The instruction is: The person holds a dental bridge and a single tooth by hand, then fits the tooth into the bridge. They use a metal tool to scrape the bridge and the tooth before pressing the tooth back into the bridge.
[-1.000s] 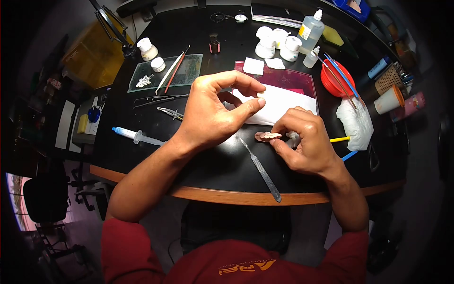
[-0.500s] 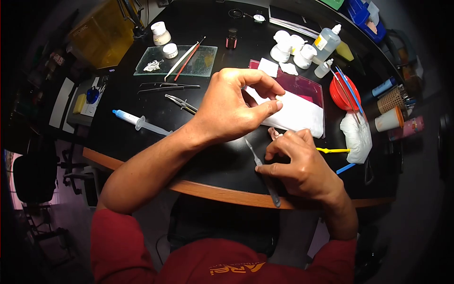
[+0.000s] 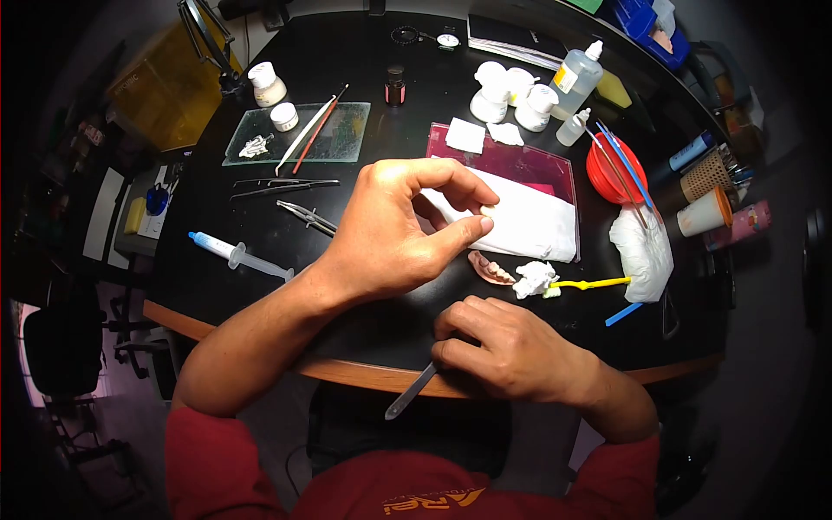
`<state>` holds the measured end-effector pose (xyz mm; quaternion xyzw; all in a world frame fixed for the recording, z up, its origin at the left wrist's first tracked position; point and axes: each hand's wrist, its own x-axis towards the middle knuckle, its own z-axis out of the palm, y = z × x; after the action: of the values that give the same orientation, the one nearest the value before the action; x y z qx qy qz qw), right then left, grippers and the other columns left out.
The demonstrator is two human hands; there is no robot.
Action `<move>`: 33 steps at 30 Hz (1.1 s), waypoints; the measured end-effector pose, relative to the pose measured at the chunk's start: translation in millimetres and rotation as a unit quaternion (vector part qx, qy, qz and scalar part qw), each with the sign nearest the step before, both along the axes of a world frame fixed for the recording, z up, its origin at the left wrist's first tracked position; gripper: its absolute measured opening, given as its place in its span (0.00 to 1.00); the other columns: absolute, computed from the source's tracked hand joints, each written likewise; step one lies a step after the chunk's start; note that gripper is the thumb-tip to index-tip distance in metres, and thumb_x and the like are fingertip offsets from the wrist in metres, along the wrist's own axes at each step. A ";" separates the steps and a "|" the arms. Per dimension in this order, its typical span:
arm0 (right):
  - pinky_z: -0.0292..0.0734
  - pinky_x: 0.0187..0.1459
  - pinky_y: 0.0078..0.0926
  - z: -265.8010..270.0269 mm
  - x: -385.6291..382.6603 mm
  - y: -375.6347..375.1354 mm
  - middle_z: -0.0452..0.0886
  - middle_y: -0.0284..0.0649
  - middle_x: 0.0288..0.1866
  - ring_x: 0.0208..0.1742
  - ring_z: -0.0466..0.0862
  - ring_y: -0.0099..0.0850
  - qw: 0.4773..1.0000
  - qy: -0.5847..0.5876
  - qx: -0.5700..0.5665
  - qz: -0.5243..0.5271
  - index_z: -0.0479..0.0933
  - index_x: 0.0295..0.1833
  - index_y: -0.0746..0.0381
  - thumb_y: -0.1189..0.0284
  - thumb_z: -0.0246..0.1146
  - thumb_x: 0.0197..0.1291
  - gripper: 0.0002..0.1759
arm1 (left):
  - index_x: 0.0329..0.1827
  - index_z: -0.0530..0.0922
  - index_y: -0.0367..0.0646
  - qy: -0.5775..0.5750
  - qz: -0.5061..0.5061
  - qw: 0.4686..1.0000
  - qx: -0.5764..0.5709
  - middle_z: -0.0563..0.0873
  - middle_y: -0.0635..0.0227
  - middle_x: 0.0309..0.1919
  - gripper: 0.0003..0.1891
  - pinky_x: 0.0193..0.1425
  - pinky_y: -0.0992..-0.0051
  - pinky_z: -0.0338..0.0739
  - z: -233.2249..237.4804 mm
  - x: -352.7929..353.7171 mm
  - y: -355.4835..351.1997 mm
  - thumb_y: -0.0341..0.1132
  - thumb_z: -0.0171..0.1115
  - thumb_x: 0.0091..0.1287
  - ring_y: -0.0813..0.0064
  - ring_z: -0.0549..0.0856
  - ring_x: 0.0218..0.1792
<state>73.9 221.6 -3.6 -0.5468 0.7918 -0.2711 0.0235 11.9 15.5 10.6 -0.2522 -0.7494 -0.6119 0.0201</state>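
My left hand (image 3: 399, 225) is raised above the table, pinching a small whitish piece (image 3: 488, 211) between thumb and fingertip; it is too small to tell its kind. Lower down, my right hand (image 3: 511, 347) is closed around a scalpel (image 3: 411, 392). Its flat metal handle sticks out to the lower left, past the table edge, while the blade is hidden by the fingers. Just beyond the right hand lie a dental model with teeth (image 3: 490, 269), a crumpled white wad (image 3: 536, 279) and a yellow toothbrush (image 3: 594, 283).
A folded white cloth (image 3: 537, 230) covers part of a dark red plate (image 3: 520, 160). To the left are a glass slab (image 3: 347, 134), tweezers (image 3: 286, 183) and a syringe (image 3: 238, 256). White jars (image 3: 490, 104), a clear bottle (image 3: 578, 80) and a red bowl (image 3: 617, 169) stand at the right.
My right hand has taken up the scalpel, which lay under its fingertips, and drawn it toward the table edge. The dental model and wad are uncovered. My left hand keeps its pinch.
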 end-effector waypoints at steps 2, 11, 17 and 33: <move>0.75 0.39 0.30 -1.6 0.2 -0.6 0.76 0.40 0.45 0.42 0.80 0.34 1.000 0.013 -0.015 0.005 0.76 0.41 0.62 0.73 0.65 0.57 0.07 | 0.46 0.87 0.35 -0.004 0.005 1.000 -0.005 0.90 0.64 0.43 0.08 0.42 0.78 0.84 -0.1 -0.5 -0.7 0.26 0.74 0.65 0.79 0.87 0.43; 0.80 0.40 0.37 7.6 -13.3 11.0 0.80 0.45 0.39 0.36 0.82 0.40 0.975 0.041 -0.196 -0.094 0.73 0.45 0.65 0.86 0.65 0.52 0.15 | 0.46 0.86 0.34 -0.101 -0.010 0.994 0.027 0.88 0.67 0.43 0.10 0.45 0.80 0.83 -0.1 -3.0 -1.4 0.25 0.75 0.65 0.82 0.86 0.44; 0.78 0.46 0.22 18.2 -14.1 25.0 0.78 0.48 0.48 0.43 0.80 0.25 0.872 -0.135 -0.426 -0.203 0.68 0.48 0.65 0.89 0.62 0.65 0.13 | 0.45 0.86 0.34 -0.108 -0.035 0.992 0.054 0.89 0.67 0.41 0.10 0.45 0.80 0.83 2.4 0.7 1.1 0.26 0.77 0.64 0.82 0.86 0.42; 0.88 0.55 0.30 10.9 -17.0 18.9 0.84 0.54 0.52 0.53 0.90 0.38 0.878 -0.124 -0.419 -0.197 0.75 0.50 0.69 0.87 0.65 0.67 0.10 | 0.42 0.85 0.36 -0.104 -0.066 0.987 0.101 0.88 0.69 0.34 0.10 0.43 0.81 0.81 3.4 6.7 4.4 0.25 0.79 0.61 0.84 0.87 0.36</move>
<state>56.9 240.5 7.3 -0.3006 0.6862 -0.6419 -0.1638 18.6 19.9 14.0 -0.2332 -0.6632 -0.7075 -0.0727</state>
